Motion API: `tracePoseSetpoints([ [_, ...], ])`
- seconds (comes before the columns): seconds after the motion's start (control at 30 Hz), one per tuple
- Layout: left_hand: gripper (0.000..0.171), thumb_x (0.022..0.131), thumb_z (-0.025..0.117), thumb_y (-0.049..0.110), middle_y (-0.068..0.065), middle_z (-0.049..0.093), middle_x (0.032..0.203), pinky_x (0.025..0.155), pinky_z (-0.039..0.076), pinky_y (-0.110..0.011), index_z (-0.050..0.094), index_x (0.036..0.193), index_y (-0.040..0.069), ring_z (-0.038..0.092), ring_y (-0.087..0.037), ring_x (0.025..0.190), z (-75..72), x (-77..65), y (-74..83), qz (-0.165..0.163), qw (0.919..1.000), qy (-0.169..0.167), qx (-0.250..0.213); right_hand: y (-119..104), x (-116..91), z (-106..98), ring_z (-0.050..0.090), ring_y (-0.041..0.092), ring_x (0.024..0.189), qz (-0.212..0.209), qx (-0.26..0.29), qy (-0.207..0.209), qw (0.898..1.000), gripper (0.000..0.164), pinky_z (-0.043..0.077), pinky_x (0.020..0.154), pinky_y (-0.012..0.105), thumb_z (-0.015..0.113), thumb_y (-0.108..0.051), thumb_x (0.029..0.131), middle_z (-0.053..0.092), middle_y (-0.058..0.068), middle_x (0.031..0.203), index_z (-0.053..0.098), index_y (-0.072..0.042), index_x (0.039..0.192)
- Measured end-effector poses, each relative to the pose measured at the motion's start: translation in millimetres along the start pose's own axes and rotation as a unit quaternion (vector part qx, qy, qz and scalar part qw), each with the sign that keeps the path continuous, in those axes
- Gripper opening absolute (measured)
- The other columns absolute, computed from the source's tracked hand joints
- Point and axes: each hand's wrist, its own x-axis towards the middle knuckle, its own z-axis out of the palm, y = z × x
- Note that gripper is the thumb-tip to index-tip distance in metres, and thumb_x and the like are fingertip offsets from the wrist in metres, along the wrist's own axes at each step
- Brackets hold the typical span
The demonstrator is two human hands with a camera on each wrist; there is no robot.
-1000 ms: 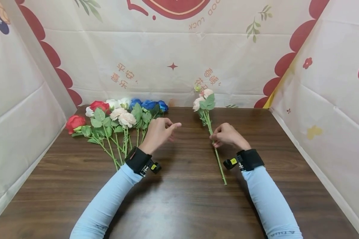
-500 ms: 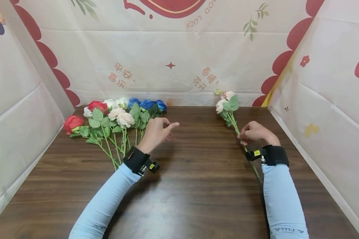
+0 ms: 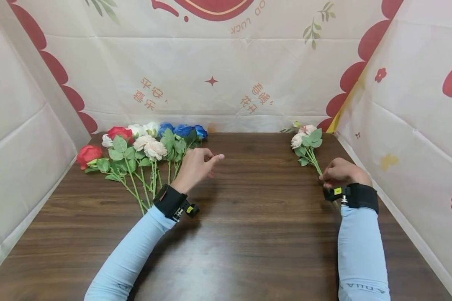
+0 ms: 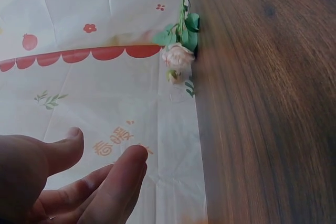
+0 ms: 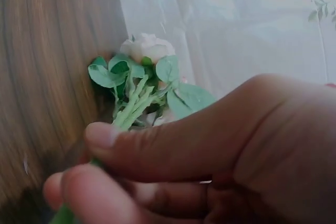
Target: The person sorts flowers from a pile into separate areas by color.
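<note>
My right hand point(image 3: 342, 172) pinches the green stem of a pale pink artificial flower spray point(image 3: 303, 140) at the far right of the table. In the right wrist view, thumb and fingers close round the stem point(image 5: 131, 106), with pale blooms point(image 5: 149, 48) and green leaves beyond. My left hand point(image 3: 196, 167) hovers beside the flower bunch, holding nothing. Its fingers point(image 4: 118, 187) are relaxed and apart from the thumb in the left wrist view. Left of it lie red roses point(image 3: 88, 156), white flowers point(image 3: 150, 128), pale pink flowers point(image 3: 155, 149) and blue roses point(image 3: 182, 130), stems towards me.
The brown wooden table point(image 3: 248, 234) is bounded by a printed cloth backdrop point(image 3: 211, 58) at the back. Cloth walls rise on the left point(image 3: 26, 138) and on the right point(image 3: 414, 138), close to my right hand.
My right hand has carried the pale pink flower spray from the middle right to the far right, its blooms now lower in view. The left hand stays almost in place.
</note>
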Motion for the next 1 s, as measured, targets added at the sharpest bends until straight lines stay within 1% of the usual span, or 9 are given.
tracePoseSetpoints([
  [0.1,0.037,0.103,0.064,0.041,-0.009,0.074,0.071,0.053,0.053,-0.03,0.073,0.087,0.009,0.073,-0.019,0.058,-0.7,-0.5,-0.2,-0.001,1.0,0.001,0.002,4,-4,-6,0.067,0.008,0.065,0.016,0.001,-0.001,1.0,0.028,0.058,0.065,0.024,0.061,-0.01,0.101,0.067,0.0,0.069,0.064,0.018,0.106],
  [0.23,0.037,0.102,0.064,0.042,-0.005,0.072,0.066,0.053,0.051,-0.03,0.073,0.084,0.01,0.073,-0.02,0.057,-1.3,-0.3,-0.1,-0.002,1.0,0.006,0.007,8,-9,-11,0.068,0.008,0.065,0.032,0.001,0.01,0.999,0.031,0.058,0.065,0.024,0.061,-0.008,0.1,0.067,0.001,0.07,0.057,0.021,0.11],
  [0.3,0.038,0.102,0.064,0.042,-0.004,0.071,0.065,0.052,0.05,-0.03,0.073,0.084,0.01,0.073,-0.021,0.057,-1.3,0.2,0.0,-0.003,0.9999,0.005,0.008,10,-10,-12,0.068,0.009,0.065,0.036,-0.005,0.017,0.999,0.029,0.058,0.065,0.024,0.062,-0.007,0.099,0.067,0.001,0.07,0.059,0.02,0.108],
  [0.47,0.038,0.102,0.064,0.042,-0.004,0.071,0.066,0.053,0.05,-0.03,0.073,0.085,0.01,0.073,-0.02,0.057,-0.6,1.2,0.4,-0.006,0.9999,0.001,0.011,12,-11,-11,0.067,0.01,0.065,0.042,-0.025,0.017,0.999,0.023,0.056,0.065,0.026,0.066,-0.011,0.097,0.068,-0.001,0.068,0.07,0.011,0.095],
  [0.63,0.038,0.102,0.064,0.042,-0.004,0.07,0.065,0.053,0.05,-0.03,0.074,0.085,0.01,0.071,-0.016,0.055,0.7,1.3,1.1,-0.006,0.9999,-0.001,0.014,15,-10,-10,0.066,0.014,0.07,0.045,-0.033,0.013,0.998,0.024,0.055,0.068,0.029,0.066,-0.014,0.096,0.068,0.0,0.073,0.073,0.009,0.097],
  [0.7,0.038,0.103,0.064,0.042,-0.004,0.07,0.064,0.053,0.049,-0.03,0.074,0.084,0.01,0.071,-0.016,0.054,1.2,0.9,1.3,-0.005,0.9999,-0.001,0.016,16,-10,-10,0.066,0.015,0.073,0.047,-0.038,0.011,0.998,0.025,0.055,0.069,0.031,0.067,-0.016,0.096,0.068,0.002,0.077,0.074,0.008,0.099],
  [0.8,0.038,0.103,0.064,0.042,-0.004,0.069,0.063,0.053,0.048,-0.03,0.074,0.085,0.01,0.073,-0.021,0.056,2.0,0.6,1.4,-0.004,0.9999,-0.005,0.014,18,-10,-11,0.066,0.017,0.076,0.049,-0.04,0.011,0.998,0.024,0.056,0.071,0.032,0.068,-0.017,0.096,0.07,0.003,0.081,0.075,0.006,0.1],
  [0.93,0.038,0.103,0.064,0.042,-0.004,0.069,0.062,0.054,0.048,-0.03,0.074,0.087,0.009,0.074,-0.025,0.059,2.5,0.3,1.1,-0.004,0.9999,-0.009,0.014,19,-10,-11,0.067,0.016,0.075,0.051,-0.034,0.019,0.998,0.024,0.056,0.07,0.031,0.07,-0.018,0.095,0.07,0.001,0.077,0.072,0.005,0.097],
  [1.0,0.038,0.103,0.063,0.042,-0.004,0.068,0.061,0.054,0.048,-0.03,0.073,0.086,0.01,0.073,-0.025,0.058,2.4,0.1,1.2,-0.002,0.9998,-0.008,0.018,20,-11,-11,0.068,0.015,0.073,0.051,-0.03,0.027,0.998,0.025,0.056,0.069,0.03,0.071,-0.019,0.095,0.069,0.0,0.074,0.071,0.006,0.098],
])
